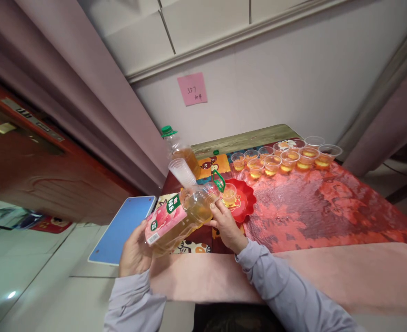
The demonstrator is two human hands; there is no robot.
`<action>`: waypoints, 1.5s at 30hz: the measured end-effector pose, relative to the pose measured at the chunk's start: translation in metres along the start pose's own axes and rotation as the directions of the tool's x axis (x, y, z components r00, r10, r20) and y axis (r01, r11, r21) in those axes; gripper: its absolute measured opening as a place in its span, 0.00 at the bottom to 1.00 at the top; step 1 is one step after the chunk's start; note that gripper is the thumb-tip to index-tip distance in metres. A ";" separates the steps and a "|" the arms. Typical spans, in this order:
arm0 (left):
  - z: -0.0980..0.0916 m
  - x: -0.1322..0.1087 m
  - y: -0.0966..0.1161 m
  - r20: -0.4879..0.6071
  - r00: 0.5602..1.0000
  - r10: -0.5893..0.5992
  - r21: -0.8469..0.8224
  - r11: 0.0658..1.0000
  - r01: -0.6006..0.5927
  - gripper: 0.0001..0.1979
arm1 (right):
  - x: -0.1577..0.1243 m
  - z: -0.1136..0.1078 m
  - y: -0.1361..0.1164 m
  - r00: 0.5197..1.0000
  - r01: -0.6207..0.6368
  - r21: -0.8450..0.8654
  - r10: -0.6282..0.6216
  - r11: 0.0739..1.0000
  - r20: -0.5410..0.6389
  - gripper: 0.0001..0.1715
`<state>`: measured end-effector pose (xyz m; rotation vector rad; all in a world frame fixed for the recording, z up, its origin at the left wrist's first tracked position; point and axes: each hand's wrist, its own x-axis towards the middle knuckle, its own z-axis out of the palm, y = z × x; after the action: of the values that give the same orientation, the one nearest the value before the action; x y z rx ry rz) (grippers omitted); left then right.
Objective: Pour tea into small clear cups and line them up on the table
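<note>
A large plastic bottle (179, 214) of amber drink with a pink label is tipped towards a small clear cup (229, 195) standing on a red plate (246, 203). My left hand (134, 253) is wrapped round the bottle's base end. My right hand (224, 223) grips it near the neck, close to the plate. The bottle's green cap (218, 180) hangs open beside the mouth. The cup holds some amber liquid.
Several filled clear cups (286, 159) stand in rows at the table's far side on a red patterned cloth (310, 203). A second bottle (179, 150) and a stack of empty cups (182, 173) stand at the left. A blue board (120, 230) leans beside the table. A pink note (192, 89) sticks on the wall.
</note>
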<state>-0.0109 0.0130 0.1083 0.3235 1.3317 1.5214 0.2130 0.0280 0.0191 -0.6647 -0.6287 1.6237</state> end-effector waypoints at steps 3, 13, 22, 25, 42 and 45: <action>-0.008 0.010 -0.014 -0.017 1.000 0.009 -0.023 1.000 -0.009 0.17 | -0.001 0.002 -0.002 0.998 0.037 -0.055 -0.039 0.998 -0.039 0.37; -0.047 0.046 -0.056 0.068 0.997 -0.021 -0.202 0.979 0.035 0.21 | -0.010 0.004 0.005 0.979 0.194 -0.145 -0.180 0.970 0.100 0.42; -0.076 0.059 -0.075 0.179 0.984 -0.008 -0.280 0.958 0.059 0.23 | -0.022 0.014 -0.011 0.931 0.270 -0.365 -0.145 0.891 0.335 0.40; -0.078 0.059 -0.079 0.190 0.982 0.023 -0.318 0.947 0.040 0.23 | -0.016 0.000 -0.037 0.912 0.408 -0.592 -0.283 0.695 0.297 0.29; -0.084 0.067 -0.079 0.323 0.944 -0.072 -0.362 0.912 0.194 0.29 | 0.063 -0.066 -0.094 0.952 0.218 -0.841 -0.081 -0.495 0.295 0.44; -0.086 0.071 -0.080 0.298 0.951 -0.082 -0.379 0.904 0.197 0.29 | 0.063 -0.057 -0.097 0.962 0.200 -0.819 -0.050 -0.538 0.267 0.43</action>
<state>-0.0642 0.0095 -0.0177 0.1611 0.7776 1.5237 0.3123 0.1062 0.0449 -1.7232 -2.3395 0.1018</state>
